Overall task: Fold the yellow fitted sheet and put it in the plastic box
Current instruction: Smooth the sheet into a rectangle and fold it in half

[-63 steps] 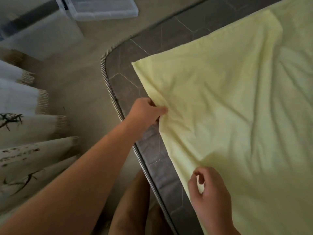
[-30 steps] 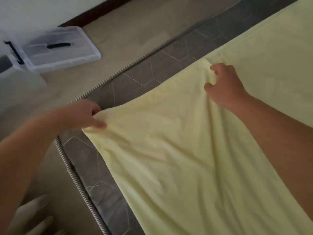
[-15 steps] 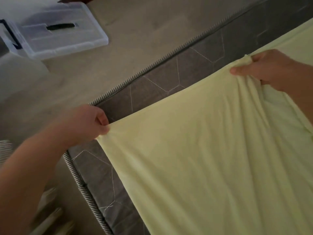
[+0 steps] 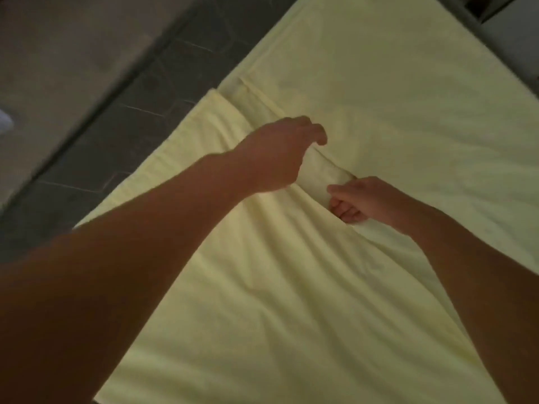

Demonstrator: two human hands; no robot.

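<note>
the yellow fitted sheet [image 4: 291, 287] was gripped by the right hand [image 4: 364, 201]. the grip of the left hand [image 4: 277, 154] could not be told.

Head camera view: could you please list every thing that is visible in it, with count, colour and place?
yellow fitted sheet: one, pale yellow, spread over the mattress, partly folded onto itself
mattress: one, grey with stitched lines, bare strip left of the sheet
floor: beige, upper left
white object: one, white, left edge, too blurred to name
left hand: one, over the sheet's fold, grip unclear
right hand: one, pinches a sheet edge, beside the left hand
</note>
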